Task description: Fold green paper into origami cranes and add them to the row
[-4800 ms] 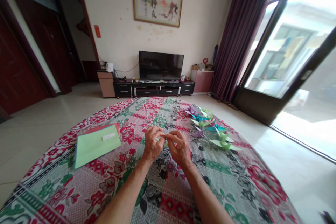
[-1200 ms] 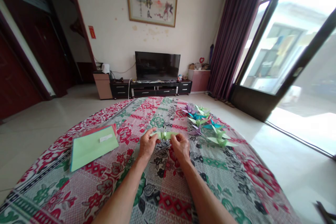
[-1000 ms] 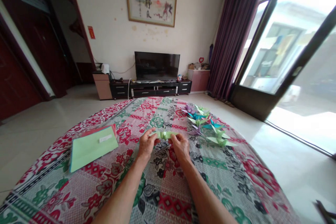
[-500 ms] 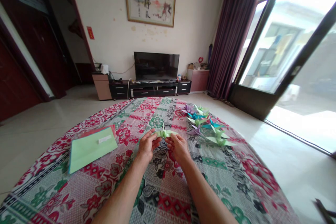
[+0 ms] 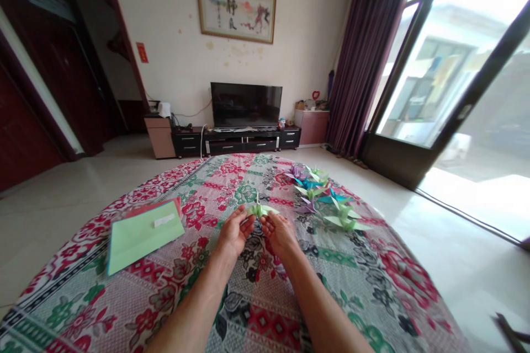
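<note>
A small light green paper crane [image 5: 260,209] sits between my two hands above the flowered tablecloth [image 5: 256,298]. My left hand [image 5: 234,231] pinches its left wing with curled fingers. My right hand [image 5: 278,230] pinches the right wing in the same way. The crane's neck points up between the wings. Both forearms reach in from the bottom of the view.
A stack of coloured paper sheets [image 5: 143,233] with a light green one on top lies to the left. Several finished paper cranes [image 5: 327,197] in purple, blue and green lie to the right. A television [image 5: 245,104] and window doors stand beyond the round table.
The folded green paper has been spread into a crane with wings out. My hands have drawn closer together under it and the wings look shorter than a second ago.
</note>
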A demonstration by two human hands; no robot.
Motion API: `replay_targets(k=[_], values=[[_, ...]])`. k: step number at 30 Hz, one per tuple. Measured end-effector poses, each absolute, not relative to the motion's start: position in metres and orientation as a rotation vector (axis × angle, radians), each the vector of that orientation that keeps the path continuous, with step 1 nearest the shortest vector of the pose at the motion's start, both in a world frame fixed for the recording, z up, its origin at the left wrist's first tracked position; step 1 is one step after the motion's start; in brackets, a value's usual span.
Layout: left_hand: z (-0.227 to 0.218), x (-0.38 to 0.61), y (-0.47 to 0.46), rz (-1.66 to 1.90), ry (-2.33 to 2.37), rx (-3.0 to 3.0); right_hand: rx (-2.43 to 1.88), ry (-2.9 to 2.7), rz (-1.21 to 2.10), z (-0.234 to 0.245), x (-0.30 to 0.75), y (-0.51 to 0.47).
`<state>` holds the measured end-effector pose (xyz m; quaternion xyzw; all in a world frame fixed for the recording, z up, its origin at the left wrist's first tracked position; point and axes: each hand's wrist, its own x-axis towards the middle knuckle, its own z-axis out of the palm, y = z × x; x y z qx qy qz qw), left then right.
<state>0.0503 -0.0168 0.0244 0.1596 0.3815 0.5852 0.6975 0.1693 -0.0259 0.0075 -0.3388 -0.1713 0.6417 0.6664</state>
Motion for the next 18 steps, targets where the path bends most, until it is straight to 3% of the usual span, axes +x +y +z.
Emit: replay_targets(k=[18], values=[[0.031, 0.065, 0.021, 1.289, 0.823, 0.323, -0.800, -0.319, 1.376, 0.023, 0.178, 0.004]])
